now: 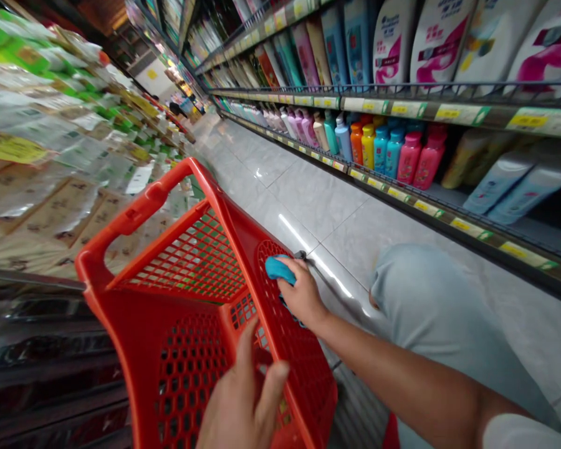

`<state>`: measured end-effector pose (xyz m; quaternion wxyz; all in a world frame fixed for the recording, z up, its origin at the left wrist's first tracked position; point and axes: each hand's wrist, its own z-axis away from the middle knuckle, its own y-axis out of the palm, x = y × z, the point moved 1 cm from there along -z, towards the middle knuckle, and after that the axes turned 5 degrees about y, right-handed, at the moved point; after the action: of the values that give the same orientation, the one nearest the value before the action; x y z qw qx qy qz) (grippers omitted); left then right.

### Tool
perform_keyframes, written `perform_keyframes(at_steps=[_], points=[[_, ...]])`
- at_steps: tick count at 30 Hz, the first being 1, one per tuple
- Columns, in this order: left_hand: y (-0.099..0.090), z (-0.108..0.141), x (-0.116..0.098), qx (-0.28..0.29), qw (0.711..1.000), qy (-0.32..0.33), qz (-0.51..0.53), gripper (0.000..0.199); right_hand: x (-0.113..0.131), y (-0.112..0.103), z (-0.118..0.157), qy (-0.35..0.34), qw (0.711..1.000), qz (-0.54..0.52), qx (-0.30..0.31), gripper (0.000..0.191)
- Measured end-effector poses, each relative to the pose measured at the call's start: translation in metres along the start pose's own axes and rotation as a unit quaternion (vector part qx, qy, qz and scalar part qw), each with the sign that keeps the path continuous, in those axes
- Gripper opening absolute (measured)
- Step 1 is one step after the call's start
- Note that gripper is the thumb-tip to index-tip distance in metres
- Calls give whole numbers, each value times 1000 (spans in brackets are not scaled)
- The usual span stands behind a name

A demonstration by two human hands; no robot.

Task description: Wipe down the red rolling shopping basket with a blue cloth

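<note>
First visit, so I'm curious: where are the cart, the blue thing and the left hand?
Cart (135, 333): head view, on its solid side wall.
Blue thing (278, 269): head view, on the part showing past the fingers.
Left hand (234, 406): head view, on its back.

Can make out small "head & shoulders" on white-and-magenta bottle (393, 62), up and right of right fingers (300, 269). See same print partly cropped on next white bottle (438, 47), farther right. Get pink Chinese characters (386, 48) on both, too soft to transcribe. Can't resolve digits on yellow price labels (449, 114) right of fingers, nor print on yellow sign (14, 149) far left of them.
</note>
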<state>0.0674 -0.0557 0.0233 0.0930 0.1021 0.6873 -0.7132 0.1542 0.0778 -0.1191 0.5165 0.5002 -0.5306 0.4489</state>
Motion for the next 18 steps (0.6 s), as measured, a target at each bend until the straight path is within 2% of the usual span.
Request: perform_keyframes(at_steps=[2,3,4,8,10,12,15,16,18], points=[[0,-33,-5,-27,998,-24,50,66,19,1,-5,-70,997,-16,24,49],[3,-47,-7,-54,996,-19,71,70,21,1,-7,-88,995,-13,38,50],[9,-58,-9,-81,992,-13,93,70,17,0,-8,-75,996,1,47,50],[31,-72,-9,-133,974,-21,183,58,-21,6,-17,106,991,78,34,41],[36,-70,-7,-137,968,-39,207,65,-23,15,-33,131,987,85,29,39],[37,-67,-7,-141,966,-55,208,71,-5,26,-55,71,995,58,35,45],[37,-66,-9,-148,965,-61,208,70,27,35,-87,-83,993,-2,81,50],[38,-67,-9,-148,963,-62,216,69,30,35,-93,-98,991,-7,94,50],[40,-67,-10,-145,958,-66,240,70,18,29,-95,-54,994,16,95,49]])
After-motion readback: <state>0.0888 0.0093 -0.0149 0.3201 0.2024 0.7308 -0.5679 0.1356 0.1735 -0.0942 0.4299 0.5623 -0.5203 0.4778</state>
